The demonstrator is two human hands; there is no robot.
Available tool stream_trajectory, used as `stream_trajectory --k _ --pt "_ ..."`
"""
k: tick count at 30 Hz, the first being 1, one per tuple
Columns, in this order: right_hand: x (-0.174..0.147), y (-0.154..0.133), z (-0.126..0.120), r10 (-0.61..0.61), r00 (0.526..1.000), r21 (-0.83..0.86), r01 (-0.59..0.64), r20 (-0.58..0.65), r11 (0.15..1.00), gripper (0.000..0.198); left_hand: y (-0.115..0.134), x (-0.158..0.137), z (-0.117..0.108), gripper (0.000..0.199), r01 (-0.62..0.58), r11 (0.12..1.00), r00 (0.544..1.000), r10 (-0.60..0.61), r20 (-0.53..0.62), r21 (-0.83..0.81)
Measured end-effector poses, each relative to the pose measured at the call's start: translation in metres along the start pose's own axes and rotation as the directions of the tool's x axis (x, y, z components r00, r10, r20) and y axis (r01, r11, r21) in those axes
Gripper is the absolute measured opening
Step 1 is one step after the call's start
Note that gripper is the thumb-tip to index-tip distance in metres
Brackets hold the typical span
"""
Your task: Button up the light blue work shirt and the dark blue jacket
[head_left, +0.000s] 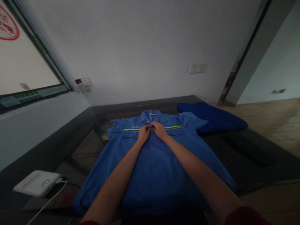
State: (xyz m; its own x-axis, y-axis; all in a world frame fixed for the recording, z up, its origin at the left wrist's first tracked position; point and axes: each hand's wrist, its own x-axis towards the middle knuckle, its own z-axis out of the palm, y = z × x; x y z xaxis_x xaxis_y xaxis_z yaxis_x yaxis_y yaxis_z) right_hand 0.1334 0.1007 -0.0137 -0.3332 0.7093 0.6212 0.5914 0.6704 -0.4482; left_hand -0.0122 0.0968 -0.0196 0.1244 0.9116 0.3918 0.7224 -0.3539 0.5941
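Note:
A blue work shirt (161, 162) with a yellow-green stripe across the chest lies spread face up, its collar (152, 116) pointing away from me. Both hands meet at the front placket, just below the collar and level with the stripe. My left hand (144, 133) pinches the placket edge from the left. Close against it, my right hand (158, 129) pinches the same spot from the right. Whatever small part sits between the fingertips is hidden. Further down the placket, buttons show on the front.
The shirt rests on a dark glossy table (239, 150). A darker blue folded cloth (211, 117) lies at the back right. At the front left is a white box-shaped device (38, 182) with a cable (48, 201). Wall sockets (198, 68) are on the wall behind.

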Motion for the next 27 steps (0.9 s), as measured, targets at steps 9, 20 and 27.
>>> stream_trajectory --k 9,20,27 --pt "-0.002 -0.007 0.000 0.009 0.999 -0.063 -0.006 0.033 0.998 0.021 -0.001 0.000 -0.002 0.011 0.022 0.998 1.000 -0.023 -0.016 -0.059" --pt "-0.001 0.002 0.004 0.085 0.996 -0.033 -0.084 0.013 0.996 0.019 0.002 0.000 -0.003 0.012 0.002 1.000 1.000 -0.001 0.020 -0.030" --pt "0.000 0.013 0.004 0.032 0.995 0.021 -0.034 0.095 0.999 0.023 0.006 -0.002 -0.005 0.014 -0.048 0.998 0.996 0.045 0.080 0.041"
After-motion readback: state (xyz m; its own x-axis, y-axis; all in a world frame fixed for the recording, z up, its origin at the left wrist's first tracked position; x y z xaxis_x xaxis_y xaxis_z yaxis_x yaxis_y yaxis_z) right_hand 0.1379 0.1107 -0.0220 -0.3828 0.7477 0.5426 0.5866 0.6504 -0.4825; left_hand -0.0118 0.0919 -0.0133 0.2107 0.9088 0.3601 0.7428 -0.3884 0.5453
